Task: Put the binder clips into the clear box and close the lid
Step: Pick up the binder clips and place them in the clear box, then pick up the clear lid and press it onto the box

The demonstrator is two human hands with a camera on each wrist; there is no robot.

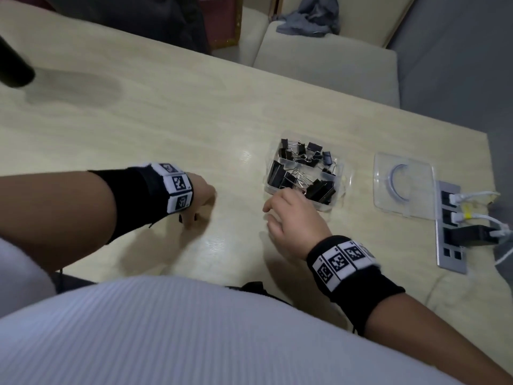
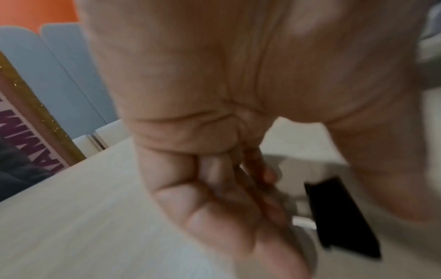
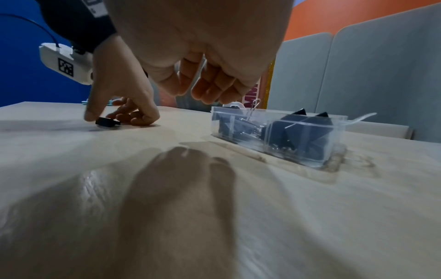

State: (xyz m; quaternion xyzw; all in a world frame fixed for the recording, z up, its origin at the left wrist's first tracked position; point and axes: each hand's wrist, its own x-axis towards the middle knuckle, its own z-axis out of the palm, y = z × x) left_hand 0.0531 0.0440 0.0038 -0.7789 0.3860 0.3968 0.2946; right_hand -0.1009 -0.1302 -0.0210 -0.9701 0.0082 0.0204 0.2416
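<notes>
Fingers of the left hand [image 3: 119, 105] pinch 1 stray clip [image 3: 106, 121] off the bench [image 1: 166, 120] for the box [image 1: 304, 173], while the right hand [image 1: 294, 218] hovers loose and empty, lid [image 1: 402, 184] set aside.

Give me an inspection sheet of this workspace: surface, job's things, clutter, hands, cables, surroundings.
Surface: pale wood table, glossy.
Job's things: clear box open, holding many binder clips; lid lies apart, to its right; one loose binder clip on the table.
Clutter: nothing seen.
Hands: left hand fingertips at the loose clip, grip unclear; right hand empty, fingers loosely curled, beside the box.
Cables: white plugs and leads in the socket strip at the table's right edge.
Surroundings: cream seat with grey cloth beyond the table.
</notes>
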